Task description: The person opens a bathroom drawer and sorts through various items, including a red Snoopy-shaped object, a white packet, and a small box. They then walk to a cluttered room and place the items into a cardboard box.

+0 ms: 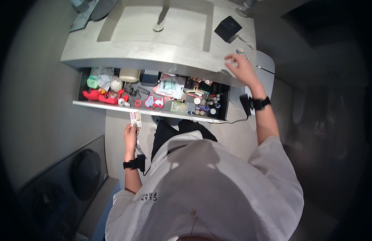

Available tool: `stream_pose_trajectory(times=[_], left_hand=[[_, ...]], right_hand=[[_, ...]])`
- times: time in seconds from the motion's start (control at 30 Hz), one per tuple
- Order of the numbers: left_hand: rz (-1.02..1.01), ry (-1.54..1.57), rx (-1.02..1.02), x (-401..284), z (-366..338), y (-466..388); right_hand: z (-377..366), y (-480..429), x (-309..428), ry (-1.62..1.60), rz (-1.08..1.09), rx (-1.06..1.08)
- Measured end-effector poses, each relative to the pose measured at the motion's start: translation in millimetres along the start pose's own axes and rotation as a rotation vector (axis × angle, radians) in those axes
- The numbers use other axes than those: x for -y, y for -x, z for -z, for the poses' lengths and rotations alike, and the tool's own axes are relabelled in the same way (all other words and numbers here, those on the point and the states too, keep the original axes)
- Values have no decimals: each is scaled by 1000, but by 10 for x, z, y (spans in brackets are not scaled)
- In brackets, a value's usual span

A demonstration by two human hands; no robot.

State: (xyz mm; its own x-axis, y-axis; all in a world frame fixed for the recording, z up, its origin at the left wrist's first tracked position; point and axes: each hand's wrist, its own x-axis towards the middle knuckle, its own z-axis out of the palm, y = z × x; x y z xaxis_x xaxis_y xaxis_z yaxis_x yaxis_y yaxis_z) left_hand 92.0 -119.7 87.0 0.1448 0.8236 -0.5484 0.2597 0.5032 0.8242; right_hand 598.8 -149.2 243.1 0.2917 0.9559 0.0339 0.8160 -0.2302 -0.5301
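My left hand [130, 134] grips a long printed paper or sachet strip [136, 117] just in front of the open drawer [113, 107]. Over the right end of the washbasin counter [162, 54], my right hand [240, 68] has its fingers curled apart, with nothing visible between them. Beside its fingertips lies a small colourful packet [240, 52]. A dark box [228, 29] stands farther back. The drawer holds red plastic items [107, 98], a cream case [129, 75], white pouches [171, 86], a red-edged cartoon-shaped item [154, 102] and several small bottles [213, 112].
The sink basin [156, 27] is set into the counter. A white toilet [265, 64] stands to the right of the counter. Two dark front-loading machines [86, 174] are at the lower left. A thin cable [234, 121] hangs from the right wrist strap across the drawer's front.
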Motion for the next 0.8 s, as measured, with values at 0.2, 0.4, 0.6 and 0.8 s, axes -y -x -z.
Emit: stream_pose_trajectory(times=[0.2, 0.4, 0.6, 0.8], left_hand=[[52, 117, 167, -334, 206, -388], [243, 396, 340, -603, 196, -233], [153, 231, 556, -927, -103, -325], [241, 276, 864, -1517, -977, -854]], right_hand=[[192, -1280, -454, 350, -203, -148], [5, -1909, -1036, 300, -453, -29], [49, -1866, -987, 319, -309, -171], [234, -1125, 186, 45, 27, -272]])
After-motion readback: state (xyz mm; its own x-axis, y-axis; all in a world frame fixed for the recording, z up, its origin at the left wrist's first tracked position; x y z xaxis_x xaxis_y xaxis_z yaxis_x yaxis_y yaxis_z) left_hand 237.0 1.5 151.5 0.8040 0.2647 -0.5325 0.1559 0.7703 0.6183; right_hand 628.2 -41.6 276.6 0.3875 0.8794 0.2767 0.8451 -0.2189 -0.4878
